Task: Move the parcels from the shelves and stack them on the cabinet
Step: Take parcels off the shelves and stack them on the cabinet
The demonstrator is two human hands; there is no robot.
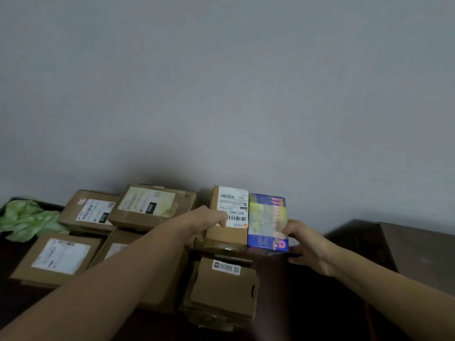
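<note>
Two parcels held side by side above a stack on the cabinet point(9, 254), seen from the head camera.

The labelled box point(230, 217), brown card with a white barcode label on top, serves as landmark. The left hand point(204, 225) grips its left edge: the thumb lies across the label and the remaining fingers curl round the side, out of sight. Touching the labelled box along its right edge is the blue parcel point(268, 222), wrapped in glossy blue and yellow film. The right hand point(307, 244) holds it at its right edge, near the front corner, fingers closed narrowly on it. Whether the pair rests on the stack or hangs just above it cannot be told.

Directly in front of and below the labelled box lies a small box point(224, 289) with a code sticker. To the left of the labelled box, close by, sits the box marked 060 point(152, 207); further left, the box marked 010 point(91, 212); in front of that, a flat box point(59, 257) with a pale label. Far left lies a green bag point(27, 220). Behind the labelled box the grey wall point(221, 82) rises close to its rear edge. Well to the right stands a large brown panel point(418, 252), with a dark open gap between it and the blue parcel.
</note>
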